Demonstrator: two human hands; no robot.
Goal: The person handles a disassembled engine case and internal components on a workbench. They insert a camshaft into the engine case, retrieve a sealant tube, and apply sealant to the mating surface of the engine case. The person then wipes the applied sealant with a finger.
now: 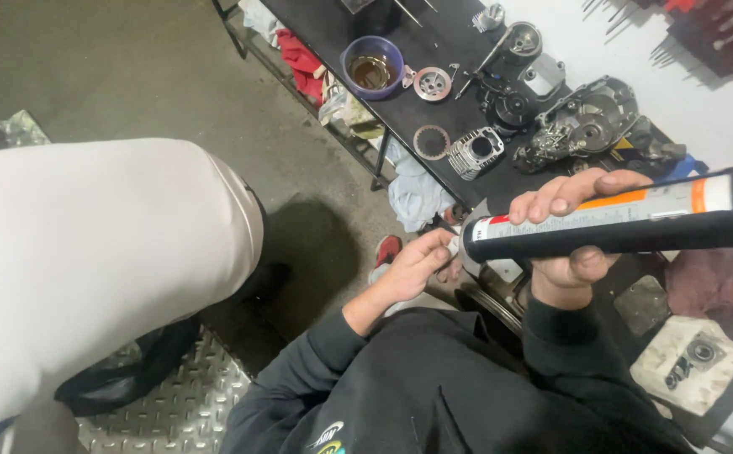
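Observation:
My right hand (pixel 570 229) grips a long black sealant tube (pixel 635 220) with a white and orange label, held level over the bench edge. My left hand (pixel 417 265) pinches the small cap or nozzle at the tube's left end (pixel 453 245). Both arms wear dark sleeves. Behind the tube lies a dismantled small engine: a finned cylinder (pixel 476 151), a crankcase half (pixel 585 126) and a round clutch disc (pixel 431 141) on the black workbench (pixel 433 42).
A purple bowl (pixel 371 69) with brown liquid stands on the bench beside a metal hub (pixel 432 83). Another person's light trouser leg (pixel 89 261) fills the left. Rags hang under the bench. A white engine cover (pixel 688 363) lies at the lower right. Checker plate covers the floor (pixel 173 412).

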